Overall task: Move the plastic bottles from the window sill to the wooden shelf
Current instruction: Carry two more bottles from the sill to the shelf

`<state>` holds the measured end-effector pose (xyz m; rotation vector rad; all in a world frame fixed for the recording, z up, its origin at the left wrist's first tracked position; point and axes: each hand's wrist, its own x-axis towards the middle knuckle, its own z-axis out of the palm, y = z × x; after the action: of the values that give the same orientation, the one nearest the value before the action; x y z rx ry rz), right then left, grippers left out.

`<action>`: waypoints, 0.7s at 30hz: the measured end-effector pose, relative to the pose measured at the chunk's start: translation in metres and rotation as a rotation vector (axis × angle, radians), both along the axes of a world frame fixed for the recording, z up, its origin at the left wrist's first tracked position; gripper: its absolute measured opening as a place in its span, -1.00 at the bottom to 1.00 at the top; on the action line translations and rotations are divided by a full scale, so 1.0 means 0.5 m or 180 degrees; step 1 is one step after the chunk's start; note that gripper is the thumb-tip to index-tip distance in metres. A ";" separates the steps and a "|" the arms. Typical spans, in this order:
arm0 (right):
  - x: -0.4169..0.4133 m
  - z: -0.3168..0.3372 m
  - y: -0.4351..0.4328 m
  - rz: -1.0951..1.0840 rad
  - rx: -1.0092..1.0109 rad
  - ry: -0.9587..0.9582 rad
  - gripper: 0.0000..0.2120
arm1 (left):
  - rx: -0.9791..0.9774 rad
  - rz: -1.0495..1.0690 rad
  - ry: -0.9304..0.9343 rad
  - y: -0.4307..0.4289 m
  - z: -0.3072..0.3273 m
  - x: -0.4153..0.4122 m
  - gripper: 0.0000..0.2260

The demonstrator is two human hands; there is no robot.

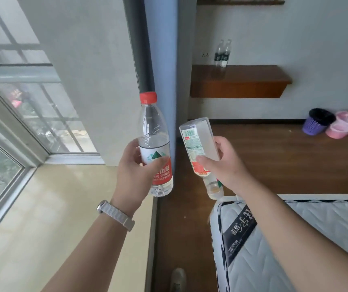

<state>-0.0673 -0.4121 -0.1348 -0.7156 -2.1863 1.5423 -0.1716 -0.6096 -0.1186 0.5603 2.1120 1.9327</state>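
At centre frame the left hand gripped a red-capped bottle upright around its red label. Just right of it, the right hand gripped a squarish clear bottle tilted cap-down, base uppermost. Below lay the cream window sill at lower left and a mattress at lower right. In the upper right, the wooden shelf carried two more bottles standing side by side.

wooden shelf: two clear bottles upright, left end
floor: purple basket, pink bin, mattress
window sill: bare
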 end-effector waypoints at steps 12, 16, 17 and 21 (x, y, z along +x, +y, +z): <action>-0.154 0.019 0.061 -0.0395 0.0376 -0.0195 -0.52 | -0.0022 -0.0312 -0.0246 0.084 -0.041 -0.224 -0.59; -0.150 0.038 0.106 -0.0591 0.0440 -0.0162 -0.49 | -0.0039 -0.0550 -0.0127 0.142 -0.032 -0.245 -0.56; -0.150 0.039 0.119 -0.0619 0.0430 -0.0156 -0.48 | -0.0040 -0.0587 -0.0077 0.157 -0.031 -0.250 -0.56; -0.165 0.038 0.175 -0.0691 0.0318 -0.0090 -0.46 | -0.0118 -0.0660 0.0096 0.216 -0.033 -0.265 -0.56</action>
<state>-0.1496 -0.3244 -0.1157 -0.9137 -2.1094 1.3133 -0.3040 -0.5018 -0.1349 0.7719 2.0135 1.7791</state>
